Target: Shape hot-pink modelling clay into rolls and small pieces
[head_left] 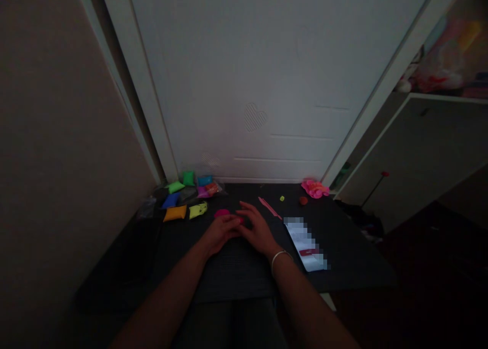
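Observation:
Over the middle of the dark table, my left hand and my right hand meet at the fingertips. A small piece of bright pink clay shows between them, mostly hidden by the fingers. My left fingers are closed on it from the left; my right thumb and fingers curl round it from the other side, with the index finger stretched further out. Just beyond my left fingers lies a flat pink clay lump. Pink modelling tools lie past my right hand.
Colourful clay packets, including an orange one and a green one, lie at the back left. A lit phone or tablet is right of my right hand. Behind it sit a red lump, a yellow bit and crumpled pink material.

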`<state>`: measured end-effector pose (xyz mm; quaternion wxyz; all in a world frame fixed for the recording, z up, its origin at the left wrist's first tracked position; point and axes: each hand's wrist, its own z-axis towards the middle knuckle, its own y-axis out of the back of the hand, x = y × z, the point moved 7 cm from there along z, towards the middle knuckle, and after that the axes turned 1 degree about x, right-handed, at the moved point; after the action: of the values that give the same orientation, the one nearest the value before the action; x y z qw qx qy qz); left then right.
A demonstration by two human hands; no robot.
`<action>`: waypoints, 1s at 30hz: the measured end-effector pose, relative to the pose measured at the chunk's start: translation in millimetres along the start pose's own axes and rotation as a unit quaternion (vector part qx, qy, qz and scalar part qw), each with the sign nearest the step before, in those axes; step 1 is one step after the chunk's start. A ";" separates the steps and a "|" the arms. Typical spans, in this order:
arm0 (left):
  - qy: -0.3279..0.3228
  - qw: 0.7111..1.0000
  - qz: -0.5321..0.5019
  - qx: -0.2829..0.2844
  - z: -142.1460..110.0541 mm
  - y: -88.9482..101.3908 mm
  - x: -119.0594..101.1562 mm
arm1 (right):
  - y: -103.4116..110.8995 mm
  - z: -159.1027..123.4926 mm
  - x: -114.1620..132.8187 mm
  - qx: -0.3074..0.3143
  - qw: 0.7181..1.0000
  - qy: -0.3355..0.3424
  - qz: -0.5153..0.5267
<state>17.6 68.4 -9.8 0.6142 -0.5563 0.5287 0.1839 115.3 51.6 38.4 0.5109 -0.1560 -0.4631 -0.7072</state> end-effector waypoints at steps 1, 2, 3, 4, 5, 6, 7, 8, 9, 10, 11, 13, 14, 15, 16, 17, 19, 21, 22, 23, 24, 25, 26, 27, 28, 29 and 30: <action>-0.006 1.000 -0.005 -0.004 0.1 0.8 -0.8 | -1.0 -0.2 0.3 0.007 1.000 0.003 0.002; -0.009 1.000 -0.007 -0.003 0.1 0.7 -1.4 | -2.0 -0.3 0.3 0.012 1.000 0.005 0.003; -0.008 1.000 -0.006 0.004 -0.1 -0.3 -1.5 | -2.4 -0.4 -0.2 0.014 1.000 0.005 0.003; -0.004 1.000 -0.003 0.015 -0.5 -2.0 -1.2 | -2.3 -0.4 -1.2 0.011 1.000 0.003 0.001; 0.002 1.000 0.002 0.026 -0.9 -3.8 -0.6 | -1.8 -0.3 -2.3 0.006 1.000 0.000 -0.003; 0.008 0.999 0.007 0.033 -1.3 -5.0 0.1 | -1.4 -0.2 -3.4 0.001 1.000 -0.003 -0.006; 0.012 0.999 0.012 0.035 -1.5 -5.6 0.7 | -1.1 -0.2 -4.0 -0.003 1.000 -0.004 -0.008; 0.013 0.999 0.013 0.032 -1.6 -5.3 1.0 | -0.9 -0.2 -4.2 -0.004 1.000 -0.004 -0.009; 0.012 1.000 0.011 0.026 -1.5 -4.4 1.0 | -1.3 -0.3 -3.7 -0.001 1.000 -0.001 -0.008; 0.009 1.000 0.007 0.019 -1.3 -3.4 0.8 | -2.1 -0.4 -2.9 0.005 1.000 0.003 -0.006; 0.006 1.000 0.002 0.015 -1.1 -2.7 0.7 | -2.8 -0.6 -1.9 0.012 1.000 0.007 -0.005; 0.005 1.000 -0.005 0.021 -0.8 -3.2 1.1 | -2.9 -0.7 -0.8 0.016 1.000 0.009 -0.007; 0.008 1.000 -0.005 0.028 -0.8 -3.9 1.6 | -2.2 -0.7 -0.8 0.014 1.000 0.007 -0.009; 0.011 0.999 -0.003 0.034 -0.8 -4.5 2.2 | -1.3 -0.7 -1.2 0.008 1.000 0.005 -0.012; 0.013 0.999 -0.001 0.037 -0.8 -4.6 2.5 | -0.3 -0.6 -1.6 0.001 1.000 0.003 -0.013; 0.013 0.999 -0.001 0.035 -0.8 -4.1 2.5 | 0.2 -0.6 -1.9 -0.004 1.000 0.002 -0.013; 0.005 1.000 -0.004 0.027 -0.7 -2.4 1.4 | -0.8 -0.7 -2.3 0.000 1.000 0.006 -0.013; 0.000 1.000 -0.006 0.027 -0.6 -1.9 0.7 | -2.4 -0.7 -2.5 0.009 1.000 0.009 -0.014; 0.001 1.000 -0.005 0.029 -0.6 -2.1 1.0 | -2.5 -0.6 -2.8 0.009 1.000 0.008 -0.016; 0.006 1.000 -0.002 0.031 -0.5 -2.4 1.5 | -2.0 -0.5 -3.0 0.006 1.000 0.005 -0.018; 0.010 0.999 0.002 0.031 -0.3 -2.5 2.1 | -1.1 -0.3 -3.1 0.001 1.000 0.002 -0.020; 0.013 1.000 0.004 0.027 -0.2 -2.2 2.3 | -0.2 -0.2 -2.8 -0.005 1.000 0.001 -0.021; 0.012 1.000 0.003 0.020 -0.1 -1.5 2.0 | 0.4 0.0 -2.1 -0.007 1.000 0.001 -0.021; 0.009 1.000 0.001 0.014 0.0 -0.9 1.3 | 0.3 0.1 -1.1 -0.005 1.000 0.004 -0.021; 0.005 1.000 -0.003 0.011 0.0 -0.7 0.6 | -0.3 0.1 -0.1 0.001 1.000 0.008 -0.019; 0.003 1.000 -0.006 0.010 0.0 -0.9 0.1 | -1.1 0.1 0.8 0.007 1.000 0.011 -0.017; 0.003 1.000 -0.008 0.012 -0.1 -1.4 -0.1 | -1.5 0.0 1.1 0.010 1.000 0.012 -0.018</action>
<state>18.7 67.9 -9.0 0.6206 -0.5533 0.5287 0.1708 113.6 51.1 38.4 0.5054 -0.1340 -0.4669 -0.7131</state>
